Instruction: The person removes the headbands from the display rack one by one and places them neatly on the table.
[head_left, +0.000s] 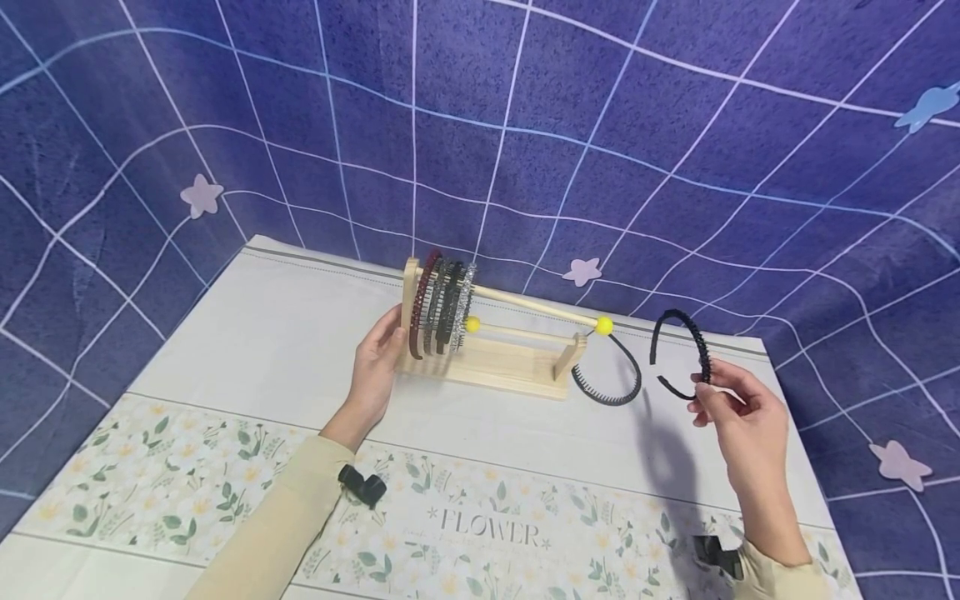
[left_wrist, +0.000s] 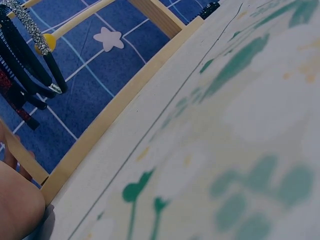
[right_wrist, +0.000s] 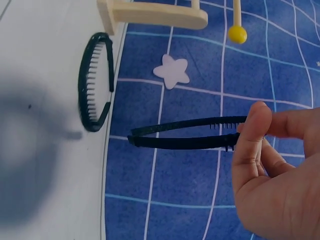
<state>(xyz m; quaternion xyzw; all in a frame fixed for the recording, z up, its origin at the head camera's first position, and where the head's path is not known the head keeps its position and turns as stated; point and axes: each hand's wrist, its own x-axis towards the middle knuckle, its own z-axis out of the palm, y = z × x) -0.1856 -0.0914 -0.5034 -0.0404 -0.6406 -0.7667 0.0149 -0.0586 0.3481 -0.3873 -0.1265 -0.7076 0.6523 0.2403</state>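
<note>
"What is the right hand (head_left: 750, 425) doing?"

"Pinching a black headband (head_left: 703, 346) between thumb and fingers, held up off the worktop (head_left: 285, 333), to the right of the wooden rack (head_left: 502, 362)."

"And the left hand (head_left: 372, 358)?"

"Gripping the rack's left post (head_left: 408, 292), just beside a row of headbands (head_left: 447, 308) hanging there: dark red, grey, black and glittery silver."

"Any more headbands?"

"Another toothed black headband (head_left: 615, 402) is on the worktop, near the rack's right end. A yellow ball (head_left: 603, 326) caps the longer rod (head_left: 536, 307)."
</note>
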